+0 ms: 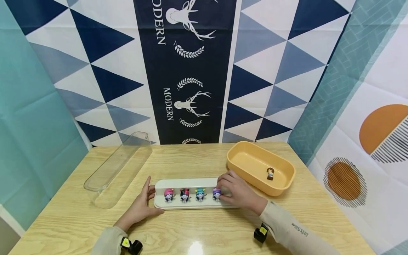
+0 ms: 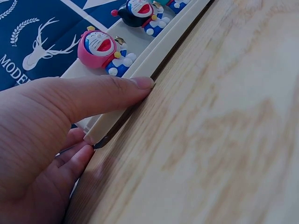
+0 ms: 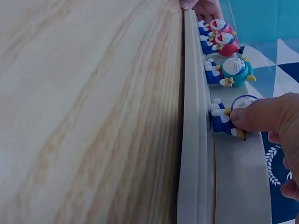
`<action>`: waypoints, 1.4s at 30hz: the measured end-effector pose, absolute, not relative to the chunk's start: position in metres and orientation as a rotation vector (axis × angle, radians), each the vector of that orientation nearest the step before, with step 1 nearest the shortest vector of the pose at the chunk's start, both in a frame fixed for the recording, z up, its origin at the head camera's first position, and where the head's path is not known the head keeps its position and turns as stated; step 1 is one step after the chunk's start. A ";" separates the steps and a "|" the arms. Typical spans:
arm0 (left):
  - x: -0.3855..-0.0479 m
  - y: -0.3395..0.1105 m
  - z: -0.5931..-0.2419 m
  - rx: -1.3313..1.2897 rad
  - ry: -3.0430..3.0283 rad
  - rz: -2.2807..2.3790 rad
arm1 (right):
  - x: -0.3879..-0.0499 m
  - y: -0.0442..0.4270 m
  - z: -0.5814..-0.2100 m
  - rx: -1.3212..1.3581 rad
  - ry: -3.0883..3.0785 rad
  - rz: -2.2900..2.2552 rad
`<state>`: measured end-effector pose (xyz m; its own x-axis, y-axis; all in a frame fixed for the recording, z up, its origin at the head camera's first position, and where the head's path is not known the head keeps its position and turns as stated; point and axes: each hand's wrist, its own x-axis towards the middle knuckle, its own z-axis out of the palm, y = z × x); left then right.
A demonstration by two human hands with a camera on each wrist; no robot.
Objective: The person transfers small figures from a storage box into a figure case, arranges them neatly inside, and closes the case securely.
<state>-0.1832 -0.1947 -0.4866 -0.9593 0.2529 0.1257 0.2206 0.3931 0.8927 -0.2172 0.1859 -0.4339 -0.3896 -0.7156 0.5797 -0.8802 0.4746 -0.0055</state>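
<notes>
A white stepped stand bears a row of small figures: pink, red-and-black, teal and purple. My left hand grips the stand's left end, its thumb along the front edge in the left wrist view and fingertips at the end corner. My right hand holds the purple figure at the stand's right part, thumb against its head; the fingers behind it are partly hidden. In the right wrist view the teal figure is beside it, untouched.
A yellow tray at the back right holds one small brown-haired figure. On the left lies a long clear plastic cover. Patterned cloth hangs behind the wooden table.
</notes>
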 end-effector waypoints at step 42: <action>-0.182 -0.196 -0.486 0.465 2.601 1.632 | -0.217 0.201 -0.400 1.388 -2.238 0.107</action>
<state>-0.1821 -0.1958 -0.4857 -0.9545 0.2700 0.1269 0.2317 0.4031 0.8853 -0.2167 0.2011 -0.4002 -0.3543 -0.8188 0.4516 -0.8582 0.4766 0.1908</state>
